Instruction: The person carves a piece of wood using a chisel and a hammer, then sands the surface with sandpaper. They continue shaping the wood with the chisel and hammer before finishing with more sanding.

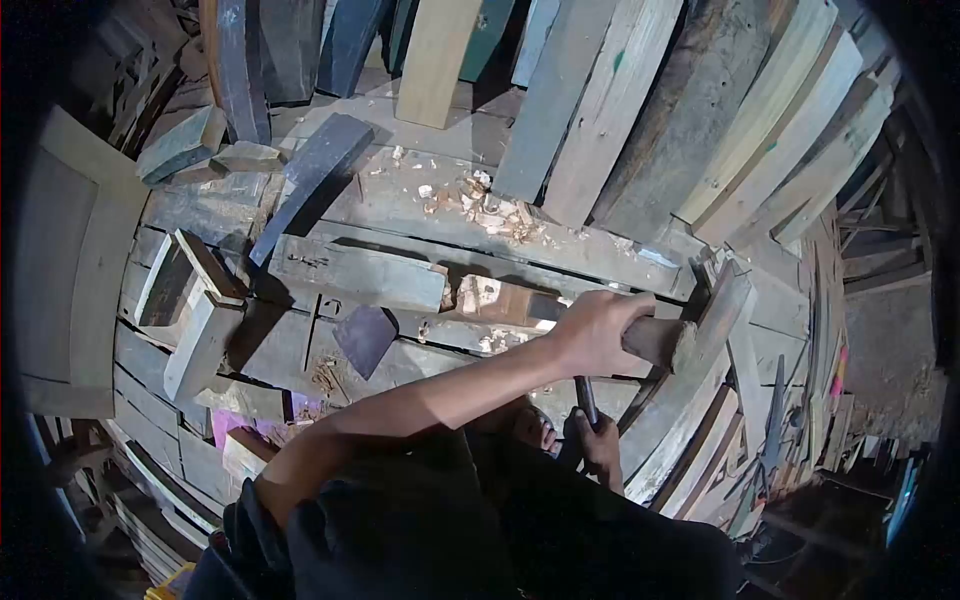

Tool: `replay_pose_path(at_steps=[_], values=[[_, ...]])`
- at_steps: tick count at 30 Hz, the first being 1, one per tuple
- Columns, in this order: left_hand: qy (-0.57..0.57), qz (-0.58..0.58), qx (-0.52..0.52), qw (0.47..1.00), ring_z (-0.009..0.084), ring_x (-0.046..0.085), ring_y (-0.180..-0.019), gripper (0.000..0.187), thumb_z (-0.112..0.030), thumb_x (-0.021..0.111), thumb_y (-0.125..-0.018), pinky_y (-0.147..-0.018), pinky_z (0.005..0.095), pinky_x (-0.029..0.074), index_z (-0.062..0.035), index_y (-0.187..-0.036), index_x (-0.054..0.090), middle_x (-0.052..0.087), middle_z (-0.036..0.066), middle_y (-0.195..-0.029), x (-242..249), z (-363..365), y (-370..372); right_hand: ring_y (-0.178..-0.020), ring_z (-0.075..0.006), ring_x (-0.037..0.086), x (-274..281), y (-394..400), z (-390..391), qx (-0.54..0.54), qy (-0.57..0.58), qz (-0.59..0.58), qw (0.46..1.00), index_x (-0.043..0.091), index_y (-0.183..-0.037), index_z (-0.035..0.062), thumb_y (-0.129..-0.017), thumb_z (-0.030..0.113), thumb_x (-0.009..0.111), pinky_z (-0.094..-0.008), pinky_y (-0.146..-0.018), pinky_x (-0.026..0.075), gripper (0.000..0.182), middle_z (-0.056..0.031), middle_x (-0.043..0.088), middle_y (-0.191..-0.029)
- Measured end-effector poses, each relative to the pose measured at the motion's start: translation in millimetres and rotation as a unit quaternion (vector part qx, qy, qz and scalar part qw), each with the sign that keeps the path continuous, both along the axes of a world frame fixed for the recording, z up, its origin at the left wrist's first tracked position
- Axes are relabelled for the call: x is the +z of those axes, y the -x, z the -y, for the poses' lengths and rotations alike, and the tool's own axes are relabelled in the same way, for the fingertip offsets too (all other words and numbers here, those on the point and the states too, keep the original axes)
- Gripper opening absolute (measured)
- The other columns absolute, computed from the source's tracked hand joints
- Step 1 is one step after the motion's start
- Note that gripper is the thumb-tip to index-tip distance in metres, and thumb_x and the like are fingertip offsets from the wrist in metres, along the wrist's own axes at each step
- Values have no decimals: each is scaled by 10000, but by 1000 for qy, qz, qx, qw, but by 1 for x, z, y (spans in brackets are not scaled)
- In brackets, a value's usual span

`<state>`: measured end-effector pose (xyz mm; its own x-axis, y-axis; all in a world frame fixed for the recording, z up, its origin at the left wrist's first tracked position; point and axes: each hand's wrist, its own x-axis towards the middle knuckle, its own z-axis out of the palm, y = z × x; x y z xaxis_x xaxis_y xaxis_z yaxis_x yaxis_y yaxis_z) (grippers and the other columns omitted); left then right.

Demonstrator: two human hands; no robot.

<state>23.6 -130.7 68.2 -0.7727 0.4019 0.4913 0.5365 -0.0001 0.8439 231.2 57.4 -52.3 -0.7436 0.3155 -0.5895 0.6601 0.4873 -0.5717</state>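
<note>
My left hand [598, 335] reaches across to the right, its fingers closed around a short, rough-ended wooden block [658, 343]. Below it, my right hand [602, 447] grips a dark, rod-like tool handle [587, 400]. The tool's working end cannot be made out. Just left of my left hand lies a timber piece [510, 300] with a freshly cut, pale surface. Against its left end is a weathered grey beam [360, 272]. Part of a bare foot [537, 430] shows near my right hand.
Wood shavings [505, 215] are scattered on the plank floor. Several boards [620, 110] lean along the far side. A dark plank [312, 185] and a small wooden frame [200, 315] are at the left. A handsaw [775, 415] lies at the right beside more timber.
</note>
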Motion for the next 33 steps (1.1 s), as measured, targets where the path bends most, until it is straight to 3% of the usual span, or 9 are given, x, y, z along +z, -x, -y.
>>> replay_pose_path(at_steps=[7, 12, 14, 16, 19, 26, 28, 31, 33], values=[[-62, 49, 29, 996, 429, 697, -748, 432, -224, 809, -657, -646, 451, 533, -8, -999, 657, 688, 237, -781, 3, 1, 12, -665, -164, 621, -2, -3, 3, -2, -7, -43, 999, 703, -942, -30, -983, 482, 668, -376, -639, 512, 515, -93, 674, -715], [-47, 112, 11, 993, 430, 693, -722, 380, -160, 776, -667, -630, 430, 528, 8, -983, 649, 660, 250, -726, 13, 6, 20, -649, -166, 535, -20, -15, -31, -51, 3, -76, 996, 623, -837, -72, -1097, 485, 457, -385, -583, 445, 637, -68, 574, -651], [-44, 127, 8, 991, 414, 680, -675, 371, -162, 775, -671, -606, 420, 512, 10, -975, 648, 651, 246, -711, 12, 7, 19, -654, -166, 461, 14, -6, -45, -65, -54, -40, 996, 541, -770, -2, -1115, 449, 420, -419, -569, 371, 580, -36, 474, -641], [-97, 112, 24, 989, 368, 611, -561, 348, -156, 766, -680, -567, 407, 473, 6, -963, 644, 610, 223, -650, 17, 6, 17, -641, -150, 438, 23, -6, -75, -37, -76, -267, 960, 568, -847, 19, -1117, 360, 464, -368, -556, 347, 448, -16, 478, -683], [-58, 61, 57, 995, 366, 610, -564, 347, -164, 769, -682, -564, 403, 467, 11, -952, 640, 612, 221, -656, 4, 0, 20, -677, -83, 413, 143, 22, -77, -98, -166, -227, 955, 565, -867, 21, -1118, 396, 477, -277, -584, 336, 459, 14, 485, -726], [-55, 98, 13, 994, 440, 675, -716, 330, -187, 781, -676, -620, 457, 503, 1, -898, 625, 650, 258, -736, 17, 4, 14, -473, -59, 373, 236, 46, -71, -247, -70, -516, 817, 594, -1126, 63, -1121, 523, 344, -220, -431, 261, 524, 22, 445, -667], [-16, 136, -5, 991, 444, 667, -703, 322, -192, 788, -681, -614, 452, 504, -8, -886, 621, 653, 253, -731, 17, 5, 14, -465, -61, 362, 213, 38, -121, 48, -6, -533, 845, 591, -1134, 59, -1122, 521, 339, -231, -420, 259, 527, 19, 451, -661], [-69, 101, 21, 992, 444, 658, -683, 313, -196, 791, -689, -601, 452, 496, -11, -880, 625, 653, 247, -723, 14, 3, 13, -742, -51, 515, 190, 6, -81, -21, -205, -439, 875, 545, -1256, 32, -1118, 431, 450, -208, -665, 451, 433, -25, 582, -929], [-66, 118, 8, 991, 448, 655, -682, 306, -214, 795, -710, -592, 462, 487, -12, -867, 627, 652, 245, -720, 16, 6, 10, -987, -154, 577, 206, -5, -80, -85, -123, -303, 941, 524, -1338, -17, -1108, 356, 515, -293, -871, 500, 438, -120, 590, -1184]])
